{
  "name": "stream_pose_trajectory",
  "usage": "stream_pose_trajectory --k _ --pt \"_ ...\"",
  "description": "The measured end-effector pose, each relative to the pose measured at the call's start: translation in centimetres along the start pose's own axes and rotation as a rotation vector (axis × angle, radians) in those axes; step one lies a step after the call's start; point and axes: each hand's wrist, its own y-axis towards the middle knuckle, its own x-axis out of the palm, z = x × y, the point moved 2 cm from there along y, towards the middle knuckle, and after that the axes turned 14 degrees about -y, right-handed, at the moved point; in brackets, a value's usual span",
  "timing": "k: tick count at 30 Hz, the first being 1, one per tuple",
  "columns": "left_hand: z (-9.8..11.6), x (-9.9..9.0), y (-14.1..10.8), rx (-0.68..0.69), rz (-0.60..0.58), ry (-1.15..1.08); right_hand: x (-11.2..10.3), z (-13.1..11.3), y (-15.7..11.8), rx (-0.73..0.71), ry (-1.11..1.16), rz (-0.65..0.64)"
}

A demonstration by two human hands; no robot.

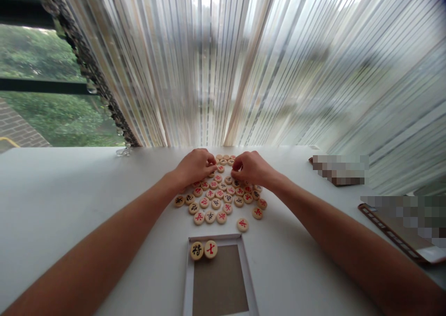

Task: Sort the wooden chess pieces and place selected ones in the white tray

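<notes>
Round wooden xiangqi pieces (219, 194) with red or black characters lie spread on the white table. My left hand (198, 166) is at the far left part of the spread, fingers curled and pressed together over pieces; whatever they grip is too small to make out. Opposite it, my right hand (251, 167) has thumb and fingers pinched at the far right part, its grip contents hidden. A red-marked piece (220, 168) lies between the hands. Nearer the camera, a shallow white box (248, 279) holds a black-marked piece (197, 250) and a red-marked piece (211, 249) side by side in its far left corner.
Beyond the white table (87, 190) hangs a striped string curtain (209, 74) before a window. Two brown-edged flat objects, partly blurred, are at the right, one farther (337, 172) and one nearer (390, 232). Clear beads (123, 151) rest at the back left edge.
</notes>
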Motion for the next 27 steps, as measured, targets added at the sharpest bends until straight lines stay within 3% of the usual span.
stream_pose_trajectory --k 4,10,15,21,27 --pt "0.3 0.3 0.0 -0.032 0.012 -0.006 -0.1 -0.1 0.1 -0.014 0.069 -0.020" --pt "-0.2 0.6 0.1 -0.047 0.015 -0.036 0.3 1.7 1.0 0.074 0.160 -0.068" --pt "-0.2 0.2 0.2 -0.009 -0.070 -0.055 0.3 2.2 1.1 0.078 0.176 -0.083" --pt "0.2 -0.9 0.2 0.056 -0.191 0.005 -1.5 3.3 1.1 0.102 0.123 0.000" --pt "0.3 -0.9 0.1 0.088 -0.206 0.107 -1.7 4.6 1.3 0.117 0.064 0.041"
